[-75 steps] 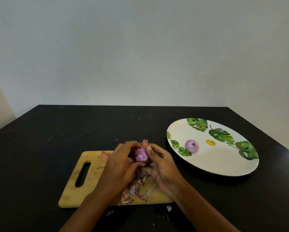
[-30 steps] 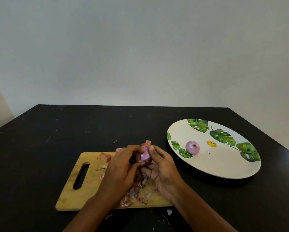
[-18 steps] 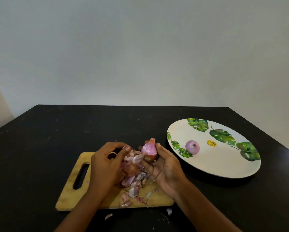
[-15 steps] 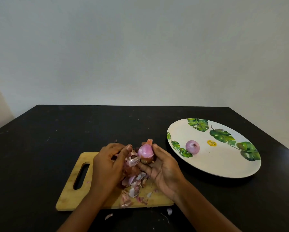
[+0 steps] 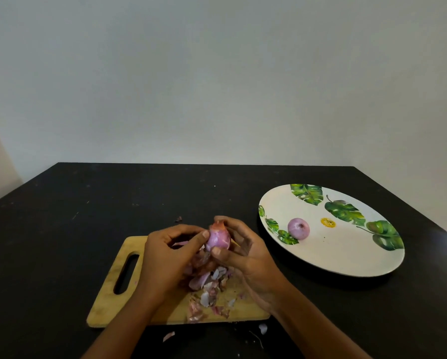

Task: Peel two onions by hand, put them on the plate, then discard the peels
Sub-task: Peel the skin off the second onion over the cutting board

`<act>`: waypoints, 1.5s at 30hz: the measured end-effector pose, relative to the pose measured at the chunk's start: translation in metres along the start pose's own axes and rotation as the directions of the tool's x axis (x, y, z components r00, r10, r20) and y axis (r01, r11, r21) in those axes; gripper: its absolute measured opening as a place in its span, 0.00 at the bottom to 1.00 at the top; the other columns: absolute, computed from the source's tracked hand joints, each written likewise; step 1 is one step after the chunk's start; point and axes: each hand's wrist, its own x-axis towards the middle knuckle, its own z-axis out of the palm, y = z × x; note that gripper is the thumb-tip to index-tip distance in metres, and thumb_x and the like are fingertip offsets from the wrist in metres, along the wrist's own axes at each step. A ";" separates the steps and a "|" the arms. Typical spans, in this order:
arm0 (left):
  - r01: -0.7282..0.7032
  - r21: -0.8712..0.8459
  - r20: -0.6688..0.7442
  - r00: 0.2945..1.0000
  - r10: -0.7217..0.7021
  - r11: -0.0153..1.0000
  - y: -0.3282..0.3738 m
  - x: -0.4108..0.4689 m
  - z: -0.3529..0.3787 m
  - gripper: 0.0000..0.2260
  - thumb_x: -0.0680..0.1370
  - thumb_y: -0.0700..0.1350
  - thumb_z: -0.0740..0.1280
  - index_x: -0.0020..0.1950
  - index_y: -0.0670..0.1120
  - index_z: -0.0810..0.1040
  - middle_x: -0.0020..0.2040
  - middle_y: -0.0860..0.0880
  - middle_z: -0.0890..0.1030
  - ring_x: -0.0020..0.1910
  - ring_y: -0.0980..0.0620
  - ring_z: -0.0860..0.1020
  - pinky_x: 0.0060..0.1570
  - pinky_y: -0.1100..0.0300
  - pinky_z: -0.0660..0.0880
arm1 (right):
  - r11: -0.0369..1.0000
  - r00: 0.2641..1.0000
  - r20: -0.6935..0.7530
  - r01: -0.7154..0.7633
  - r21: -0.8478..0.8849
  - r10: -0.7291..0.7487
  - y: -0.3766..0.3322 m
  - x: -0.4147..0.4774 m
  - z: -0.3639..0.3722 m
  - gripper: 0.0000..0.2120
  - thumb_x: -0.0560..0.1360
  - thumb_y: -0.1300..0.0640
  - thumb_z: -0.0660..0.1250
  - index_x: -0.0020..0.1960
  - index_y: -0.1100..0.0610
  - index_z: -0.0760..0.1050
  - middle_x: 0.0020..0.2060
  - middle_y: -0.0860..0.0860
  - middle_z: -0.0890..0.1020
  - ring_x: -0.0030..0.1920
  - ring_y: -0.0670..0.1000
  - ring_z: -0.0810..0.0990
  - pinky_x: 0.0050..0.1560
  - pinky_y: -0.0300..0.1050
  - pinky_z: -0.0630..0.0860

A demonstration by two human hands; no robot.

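Observation:
A small purple onion [image 5: 218, 239] with a bit of orange skin at its tip is held above the wooden cutting board [image 5: 113, 294]. My right hand [image 5: 245, 257] grips it between thumb and fingers. My left hand [image 5: 165, 255] has curled fingers, and its thumb tip touches the onion's left side. A pile of pink and white peels [image 5: 207, 288] lies on the board under the hands. A peeled onion [image 5: 298, 228] rests on the left part of the white leaf-patterned plate [image 5: 346, 255], to the right.
The black table [image 5: 62, 216] carries stray peel scraps: one near the front edge [image 5: 168, 336], one [image 5: 263, 328] right of it, one behind the board [image 5: 179, 218]. A pale wall stands behind the table's far edge. The table's right edge runs close behind the plate.
My left hand pulled a strip of skin off the onion and dropped it on the pile, then returned to the onion. My right hand kept holding the onion and turned it.

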 end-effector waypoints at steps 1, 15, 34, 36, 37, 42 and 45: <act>-0.003 0.020 0.004 1.000 0.002 1.000 0.000 0.000 -0.001 0.05 0.72 0.40 0.71 0.41 0.50 0.83 0.38 0.56 0.84 0.40 0.58 0.81 0.38 0.68 0.77 | 0.999 1.000 -0.007 0.020 -0.034 -0.021 0.000 0.000 -0.001 0.22 0.68 0.63 0.75 0.59 0.50 0.77 0.58 0.52 0.81 0.60 0.52 0.80 0.57 0.48 0.78; -0.135 0.307 -0.106 0.979 0.175 0.942 0.005 -0.010 0.005 0.15 0.68 0.39 0.72 0.38 0.61 0.76 0.33 0.60 0.80 0.39 0.62 0.79 0.40 0.68 0.76 | 0.983 0.998 -0.008 0.060 -0.174 -0.062 0.007 -0.003 0.005 0.21 0.70 0.71 0.72 0.59 0.54 0.74 0.56 0.50 0.80 0.59 0.50 0.80 0.54 0.42 0.78; 0.481 -0.525 -0.047 0.807 -0.588 0.702 -0.001 0.000 0.005 0.07 0.77 0.40 0.64 0.48 0.37 0.79 0.43 0.39 0.82 0.42 0.42 0.80 0.45 0.47 0.79 | 0.990 0.992 -0.076 0.108 0.091 -0.102 0.009 0.000 0.009 0.21 0.63 0.61 0.78 0.52 0.51 0.78 0.53 0.54 0.82 0.56 0.57 0.81 0.53 0.52 0.79; 0.426 -0.440 -0.122 0.843 -0.523 0.790 -0.003 0.003 0.000 0.06 0.76 0.39 0.64 0.47 0.38 0.79 0.43 0.40 0.82 0.42 0.43 0.81 0.43 0.50 0.78 | 0.987 0.996 -0.050 0.083 0.137 -0.077 0.007 0.000 0.010 0.18 0.63 0.61 0.78 0.51 0.49 0.80 0.53 0.53 0.83 0.57 0.57 0.81 0.55 0.54 0.79; 0.382 -0.376 -0.165 0.869 -0.466 0.844 -0.002 0.004 -0.002 0.04 0.76 0.38 0.65 0.46 0.39 0.79 0.42 0.41 0.82 0.42 0.44 0.81 0.43 0.51 0.78 | 0.987 0.996 -0.050 0.078 0.140 -0.071 0.006 0.000 0.010 0.18 0.64 0.62 0.78 0.50 0.49 0.80 0.53 0.53 0.83 0.57 0.57 0.81 0.55 0.54 0.79; 0.223 -0.107 -0.166 0.957 -0.238 0.969 0.002 0.005 -0.008 0.08 0.71 0.35 0.70 0.46 0.46 0.79 0.41 0.49 0.83 0.40 0.54 0.82 0.39 0.60 0.77 | 0.996 0.995 -0.100 0.029 0.089 -0.020 0.003 0.000 0.007 0.23 0.62 0.63 0.77 0.55 0.55 0.77 0.53 0.55 0.83 0.56 0.56 0.82 0.55 0.53 0.80; 0.149 0.012 -0.150 0.978 -0.146 0.989 0.001 0.003 -0.005 0.09 0.73 0.35 0.68 0.42 0.49 0.82 0.39 0.53 0.83 0.41 0.61 0.80 0.39 0.69 0.74 | 1.000 0.990 -0.141 0.009 0.020 -0.006 0.006 0.000 0.007 0.26 0.60 0.62 0.79 0.56 0.54 0.75 0.53 0.55 0.82 0.55 0.55 0.82 0.53 0.52 0.81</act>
